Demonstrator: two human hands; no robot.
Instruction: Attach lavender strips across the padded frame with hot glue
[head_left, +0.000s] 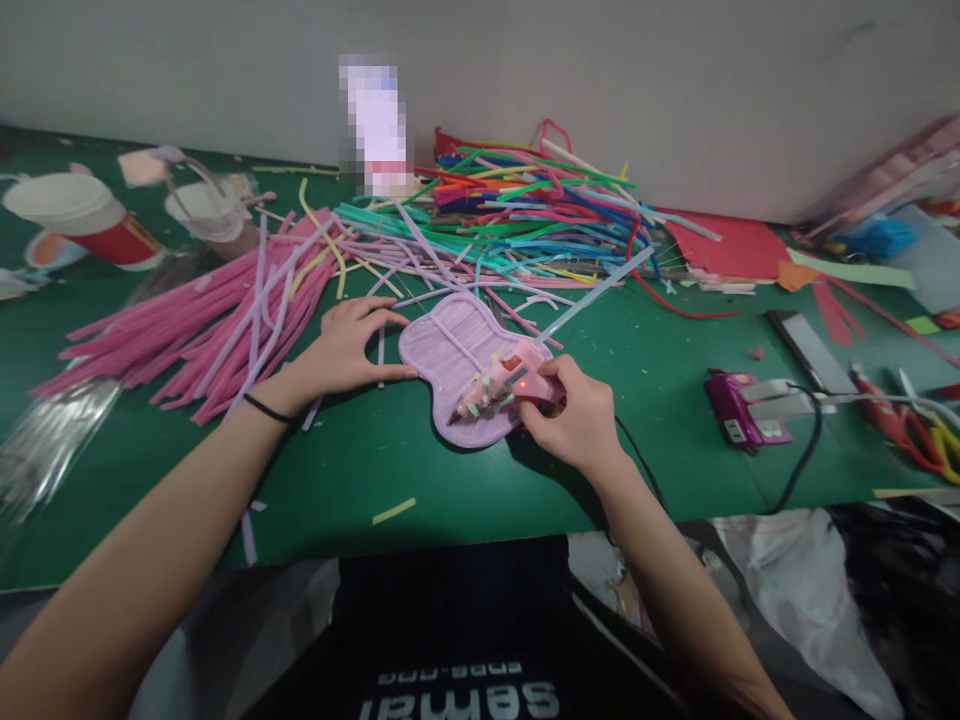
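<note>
In the centre of the frame we have the lavender panel (441, 362) flat on the table (322, 480). The fingers of our left hand (354, 345) are apart at its left edge; those of our right hand (576, 418) are clamped on the glue gun (501, 383), nozzle over the panel. Nozzle pressure could slide the lightly braced panel. The black cord (642, 462), right of centre, could snag and jerk the gun, misplacing glue.
</note>
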